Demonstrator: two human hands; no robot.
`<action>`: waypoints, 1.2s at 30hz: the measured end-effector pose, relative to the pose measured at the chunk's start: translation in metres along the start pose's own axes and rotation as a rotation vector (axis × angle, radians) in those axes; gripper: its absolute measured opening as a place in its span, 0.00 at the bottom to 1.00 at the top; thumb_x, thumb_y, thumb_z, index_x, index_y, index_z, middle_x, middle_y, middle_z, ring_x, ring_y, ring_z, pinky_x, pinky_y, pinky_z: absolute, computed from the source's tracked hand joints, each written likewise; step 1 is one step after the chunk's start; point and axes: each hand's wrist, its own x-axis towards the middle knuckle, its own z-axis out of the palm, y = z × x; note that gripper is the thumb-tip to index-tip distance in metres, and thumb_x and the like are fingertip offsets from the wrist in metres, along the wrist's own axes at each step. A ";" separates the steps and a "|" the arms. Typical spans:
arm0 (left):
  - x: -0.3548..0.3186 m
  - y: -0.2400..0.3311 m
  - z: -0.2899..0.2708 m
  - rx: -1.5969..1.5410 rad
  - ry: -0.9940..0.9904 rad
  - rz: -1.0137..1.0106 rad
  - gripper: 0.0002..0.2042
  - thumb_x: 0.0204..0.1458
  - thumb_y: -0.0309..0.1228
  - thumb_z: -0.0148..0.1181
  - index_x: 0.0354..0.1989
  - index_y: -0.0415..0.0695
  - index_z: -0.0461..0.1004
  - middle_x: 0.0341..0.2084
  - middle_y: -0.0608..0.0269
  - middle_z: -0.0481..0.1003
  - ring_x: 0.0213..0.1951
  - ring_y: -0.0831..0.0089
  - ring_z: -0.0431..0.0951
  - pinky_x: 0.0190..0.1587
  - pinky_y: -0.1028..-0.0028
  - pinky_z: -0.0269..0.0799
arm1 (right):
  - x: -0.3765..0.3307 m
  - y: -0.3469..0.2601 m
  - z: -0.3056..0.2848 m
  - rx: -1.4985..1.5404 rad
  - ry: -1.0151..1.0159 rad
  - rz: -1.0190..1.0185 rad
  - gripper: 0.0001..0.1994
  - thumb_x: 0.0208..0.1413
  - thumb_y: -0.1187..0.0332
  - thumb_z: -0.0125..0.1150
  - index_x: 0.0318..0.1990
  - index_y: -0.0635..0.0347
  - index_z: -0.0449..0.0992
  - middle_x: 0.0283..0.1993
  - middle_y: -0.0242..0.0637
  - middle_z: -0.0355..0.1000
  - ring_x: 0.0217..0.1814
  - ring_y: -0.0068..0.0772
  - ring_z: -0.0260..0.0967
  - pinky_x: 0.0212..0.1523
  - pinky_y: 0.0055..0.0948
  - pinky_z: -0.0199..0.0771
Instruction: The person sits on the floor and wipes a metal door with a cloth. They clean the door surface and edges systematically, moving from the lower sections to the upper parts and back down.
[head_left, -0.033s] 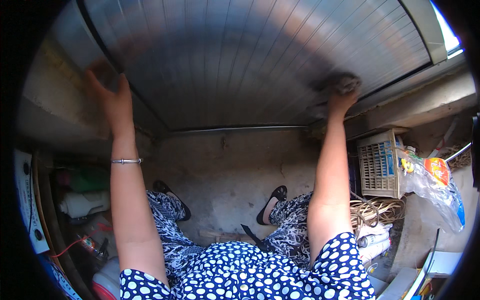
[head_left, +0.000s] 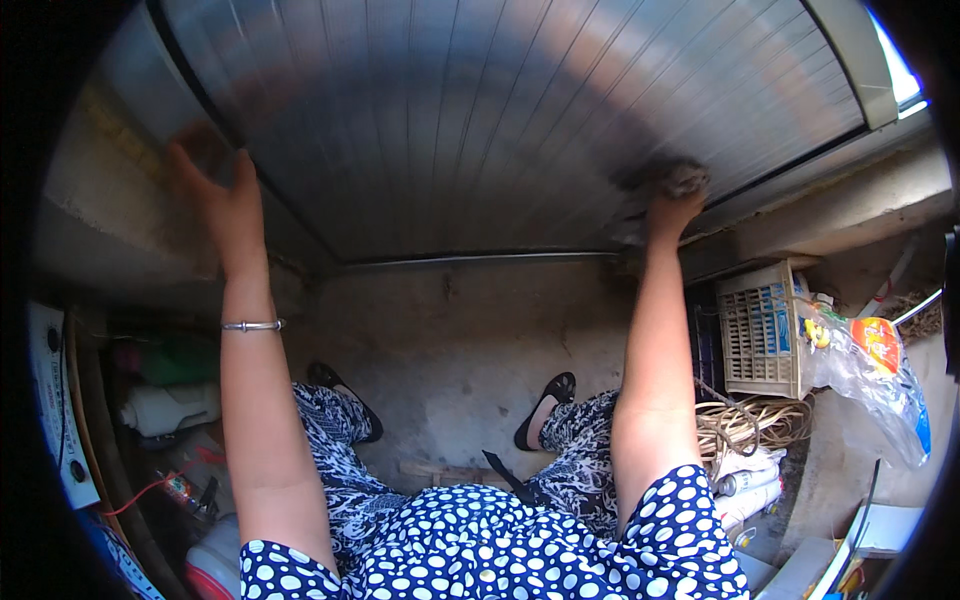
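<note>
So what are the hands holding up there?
The right hand presses a bunched grey cloth against the ribbed metal shutter. The left hand holds nothing, resting flat beside its edge.

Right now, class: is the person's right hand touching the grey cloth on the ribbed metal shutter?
Touching. The head view shows the right hand pressed up into the grey cloth, bunched against the ribbed metal shutter.

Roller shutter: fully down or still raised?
Raised: the ribbed metal shutter ends at its bottom bar, with bare concrete floor visible below. Left hand presses its edge.
</note>
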 end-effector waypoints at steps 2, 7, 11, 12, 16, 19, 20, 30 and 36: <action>0.001 0.009 -0.003 -0.097 -0.035 -0.027 0.33 0.51 0.25 0.60 0.64 0.34 0.50 0.61 0.46 0.55 0.63 0.57 0.57 0.62 0.64 0.56 | -0.034 0.023 0.025 0.172 -0.122 0.220 0.40 0.48 0.73 0.60 0.66 0.69 0.43 0.66 0.64 0.42 0.64 0.62 0.49 0.62 0.51 0.53; -0.003 0.013 -0.011 0.045 -0.017 -0.017 0.32 0.53 0.26 0.58 0.64 0.37 0.50 0.60 0.49 0.56 0.62 0.58 0.58 0.62 0.62 0.56 | -0.109 0.097 0.093 0.444 -0.221 0.516 0.37 0.49 0.72 0.58 0.66 0.67 0.47 0.63 0.56 0.54 0.63 0.53 0.54 0.61 0.41 0.55; -0.004 0.022 0.011 0.170 0.012 -0.037 0.38 0.52 0.25 0.59 0.67 0.38 0.42 0.63 0.46 0.49 0.62 0.56 0.57 0.62 0.62 0.59 | -0.134 0.219 0.119 0.286 -0.402 0.773 0.39 0.47 0.66 0.62 0.66 0.60 0.50 0.61 0.50 0.59 0.59 0.51 0.61 0.57 0.43 0.61; -0.004 0.019 0.008 0.135 0.020 -0.024 0.36 0.53 0.26 0.59 0.67 0.37 0.44 0.62 0.46 0.51 0.62 0.56 0.57 0.62 0.61 0.57 | -0.140 0.217 0.122 0.356 -0.443 0.746 0.38 0.46 0.66 0.63 0.65 0.60 0.52 0.60 0.50 0.60 0.58 0.50 0.61 0.56 0.43 0.62; -0.002 0.001 -0.012 0.081 0.058 0.013 0.33 0.54 0.29 0.57 0.65 0.34 0.48 0.60 0.46 0.55 0.61 0.56 0.56 0.62 0.60 0.55 | -0.121 0.157 0.103 0.365 -0.486 0.609 0.34 0.44 0.66 0.65 0.60 0.64 0.60 0.56 0.50 0.65 0.56 0.48 0.64 0.53 0.41 0.65; -0.006 0.012 -0.001 0.142 0.056 0.018 0.32 0.55 0.30 0.57 0.65 0.34 0.49 0.60 0.46 0.56 0.61 0.56 0.57 0.62 0.60 0.55 | -0.057 0.099 0.032 0.117 -0.216 0.430 0.29 0.43 0.68 0.65 0.55 0.68 0.64 0.53 0.54 0.67 0.55 0.50 0.65 0.53 0.39 0.65; -0.005 0.016 0.001 0.187 0.059 0.019 0.32 0.55 0.30 0.57 0.65 0.34 0.49 0.59 0.46 0.57 0.61 0.56 0.57 0.62 0.60 0.54 | -0.031 0.088 0.012 0.078 -0.148 0.352 0.27 0.42 0.68 0.65 0.51 0.71 0.66 0.51 0.58 0.67 0.55 0.53 0.65 0.53 0.39 0.65; 0.000 -0.005 0.000 0.161 0.070 0.014 0.38 0.51 0.31 0.61 0.66 0.33 0.45 0.63 0.42 0.51 0.66 0.51 0.51 0.66 0.59 0.47 | 0.189 -0.139 -0.167 0.061 0.175 -0.328 0.23 0.43 0.67 0.63 0.48 0.68 0.70 0.45 0.54 0.72 0.49 0.48 0.70 0.51 0.38 0.67; 0.003 -0.008 -0.003 0.175 0.058 0.077 0.38 0.52 0.33 0.61 0.66 0.35 0.45 0.63 0.43 0.53 0.65 0.53 0.53 0.66 0.60 0.48 | 0.216 -0.093 -0.149 -0.057 0.390 -0.487 0.27 0.42 0.62 0.66 0.49 0.68 0.70 0.50 0.63 0.64 0.55 0.60 0.62 0.57 0.44 0.62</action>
